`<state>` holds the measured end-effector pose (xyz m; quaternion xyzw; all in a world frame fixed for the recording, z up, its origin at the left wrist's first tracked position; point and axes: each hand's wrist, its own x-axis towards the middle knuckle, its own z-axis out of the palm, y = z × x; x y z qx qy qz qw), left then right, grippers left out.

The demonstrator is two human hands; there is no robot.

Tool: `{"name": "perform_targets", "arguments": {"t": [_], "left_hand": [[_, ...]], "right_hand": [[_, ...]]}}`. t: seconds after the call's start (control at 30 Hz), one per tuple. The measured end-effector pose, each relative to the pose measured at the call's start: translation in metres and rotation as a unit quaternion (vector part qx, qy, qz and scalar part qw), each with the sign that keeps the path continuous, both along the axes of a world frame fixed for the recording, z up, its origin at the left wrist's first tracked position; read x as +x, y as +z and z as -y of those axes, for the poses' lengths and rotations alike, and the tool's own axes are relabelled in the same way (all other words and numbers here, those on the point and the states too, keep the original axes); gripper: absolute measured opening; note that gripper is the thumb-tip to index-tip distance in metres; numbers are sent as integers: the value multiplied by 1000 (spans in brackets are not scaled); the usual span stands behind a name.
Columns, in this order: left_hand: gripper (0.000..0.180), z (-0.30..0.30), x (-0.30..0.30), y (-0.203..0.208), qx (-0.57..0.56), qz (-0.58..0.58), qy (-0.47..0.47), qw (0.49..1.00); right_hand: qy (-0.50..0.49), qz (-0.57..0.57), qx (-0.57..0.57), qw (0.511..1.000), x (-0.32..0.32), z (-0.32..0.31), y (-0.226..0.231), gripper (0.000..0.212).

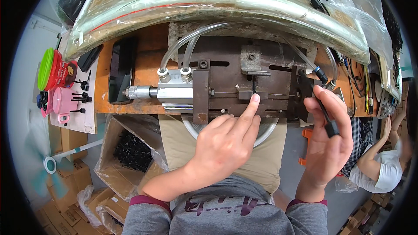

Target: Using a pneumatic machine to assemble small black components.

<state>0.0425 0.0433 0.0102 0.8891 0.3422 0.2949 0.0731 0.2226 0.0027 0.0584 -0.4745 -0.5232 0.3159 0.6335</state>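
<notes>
A: What does the left hand (224,146) show?

B: Index finger extended, its tip at a small black pin (254,85) on the dark metal fixture (226,76); the fingertip hides the pin's lower end. Other fingers curl under — whether they enclose anything cannot be told.

A: And the right hand (334,150)?

B: Thumb and fingers pinch a slim black part (330,126) near the fixture's right end; its upper end is covered. Far right, a co-worker (378,172) — partly cut off by the dark rim.
</notes>
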Motion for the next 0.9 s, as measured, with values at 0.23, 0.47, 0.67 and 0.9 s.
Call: {"name": "perform_targets", "arguments": {"t": [0.23,0.47,0.67,0.9], "left_hand": [[23,2,0,2,-14,-15,9,1000],[23,2,-3,-1,-11,-2,9,1000],[24,12,-26,20,-102,4,-77,992],[34,26,-35,-3,-188,-22,-133,973]], "right_hand": [[6,317,64,946,2,7,-7,36],[-21,419,96,903,-6,12,-26,31],[-25,436,102,894,-11,11,-37,23],[-18,554,94,827,-29,0,-52,22]]}}
